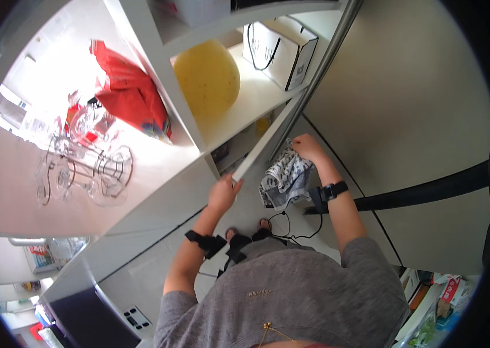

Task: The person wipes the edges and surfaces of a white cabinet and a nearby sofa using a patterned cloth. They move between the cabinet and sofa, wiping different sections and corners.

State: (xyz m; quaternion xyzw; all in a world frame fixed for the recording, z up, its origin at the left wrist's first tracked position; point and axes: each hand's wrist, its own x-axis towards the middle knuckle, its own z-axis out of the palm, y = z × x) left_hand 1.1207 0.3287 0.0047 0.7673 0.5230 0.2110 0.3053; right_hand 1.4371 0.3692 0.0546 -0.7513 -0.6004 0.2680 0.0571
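Note:
My left hand grips the near end of a white cabinet door, which stands swung out from the cabinet. To the right of the door, my right hand is closed on the upper end of a crumpled black-and-white patterned cloth. The cloth hangs down above the floor. Through the gap behind the door, a lower shelf with a yellow item partly shows.
Above stand a yellow balloon-like object and a white paper bag. Glassware on a wire rack and a red bag stand on the counter. A black curved bar reaches in from the right; a black cable hangs near my feet.

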